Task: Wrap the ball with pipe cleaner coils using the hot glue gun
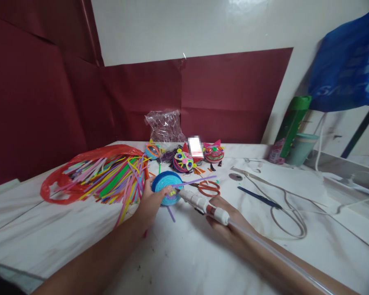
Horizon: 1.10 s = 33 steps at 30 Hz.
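My left hand (152, 198) grips a round blue coil (167, 177) of wound pipe cleaner, dark blue at the rim and lighter inside, with its thumb over the front. A purple pipe cleaner (199, 181) sticks out to the right of the coil, and a purple end shows below it. In my right hand (226, 223) is a white hot glue gun (201, 203), its nozzle pointing left at the coil's face. Whether the nozzle touches the coil I cannot tell. A long clear glue stick (270, 254) runs out of the gun's back. Orange-handled scissors (209, 188) lie just behind the gun.
A red plastic bag (57, 190) full of colourful pipe cleaners lies at left. Decorated cat-faced balls (184, 161) stand at the back near a clear plastic wrapper (166, 125). On the right lie a dark blue pen-like tool (260, 197), a white cord (301, 225) and a green cup (301, 149).
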Tool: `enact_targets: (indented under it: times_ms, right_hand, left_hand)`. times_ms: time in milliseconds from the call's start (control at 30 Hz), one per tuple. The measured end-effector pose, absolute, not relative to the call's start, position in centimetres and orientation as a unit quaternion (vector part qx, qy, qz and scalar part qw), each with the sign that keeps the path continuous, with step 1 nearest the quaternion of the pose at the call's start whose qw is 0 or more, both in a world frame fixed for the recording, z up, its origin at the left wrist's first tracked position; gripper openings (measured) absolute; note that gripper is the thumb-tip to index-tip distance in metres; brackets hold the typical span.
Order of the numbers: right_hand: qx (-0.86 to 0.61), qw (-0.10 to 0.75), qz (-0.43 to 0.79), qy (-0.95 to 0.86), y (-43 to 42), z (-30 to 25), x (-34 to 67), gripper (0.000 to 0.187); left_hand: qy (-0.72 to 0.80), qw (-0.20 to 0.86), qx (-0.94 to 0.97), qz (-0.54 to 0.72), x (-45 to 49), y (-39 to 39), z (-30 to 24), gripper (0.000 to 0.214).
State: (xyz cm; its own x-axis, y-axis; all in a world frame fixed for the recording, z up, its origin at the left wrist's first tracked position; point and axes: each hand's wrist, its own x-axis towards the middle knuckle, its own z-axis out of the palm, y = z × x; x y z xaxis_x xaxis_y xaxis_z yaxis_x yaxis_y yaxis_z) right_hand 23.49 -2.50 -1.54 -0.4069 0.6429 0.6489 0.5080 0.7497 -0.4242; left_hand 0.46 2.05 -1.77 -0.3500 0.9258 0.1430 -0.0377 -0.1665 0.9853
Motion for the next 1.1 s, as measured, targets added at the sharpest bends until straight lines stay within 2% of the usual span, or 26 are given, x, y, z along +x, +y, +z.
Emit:
enact_targets:
  times_ms: [567,833,1100]
  right_hand:
    - [-0.328,0.399,0.067,-0.853,-2.17,-1.75,23.85,0.015]
    - [-0.311,0.456,0.045,-0.832,-2.14,-2.09,23.21,0.015]
    - [-0.335,0.414,0.048,-0.845,-2.25,-1.85,23.59,0.015]
  left_hand:
    - [0.514,0.386,0.416,0.643,0.51,2.05,-1.91,0.059]
    - [0.52,0.378,0.413,0.645,0.4,2.24,-1.93,0.061]
    - [0.526,0.374,0.425,0.635,0.41,2.2,-1.8,0.063]
